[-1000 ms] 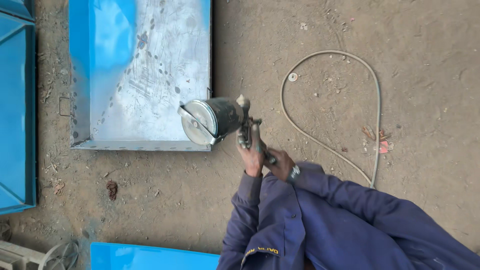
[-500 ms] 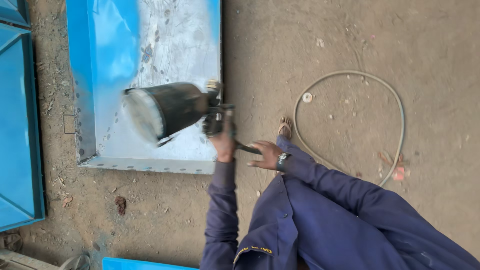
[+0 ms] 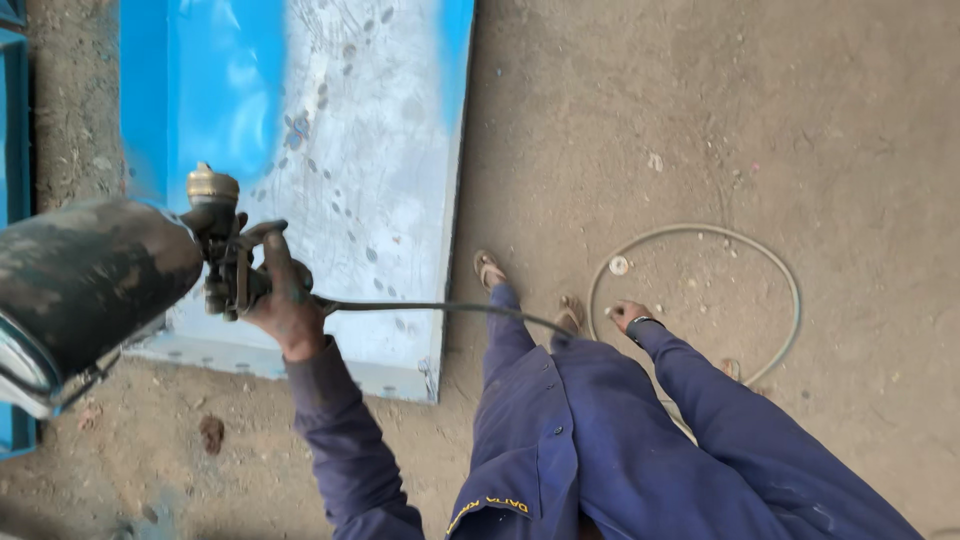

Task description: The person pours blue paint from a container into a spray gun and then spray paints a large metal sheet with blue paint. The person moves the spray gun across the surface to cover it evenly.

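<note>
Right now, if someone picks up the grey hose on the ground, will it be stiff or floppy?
Probably floppy yet springy: the hose lies in a loose round loop on the dirt ground, without kinks. It looks thin, so likely light. It may drag, since it appears to lead toward the spray gun.

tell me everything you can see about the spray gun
The spray gun is a dark, paint-crusted metal tool with a brass-coloured cap on top and a large round, grimy cup attached on its side, nearest the camera. The left hand grips its handle, holding it above a partly blue-painted metal panel. A thin hose trails from it toward the person's body.
</note>
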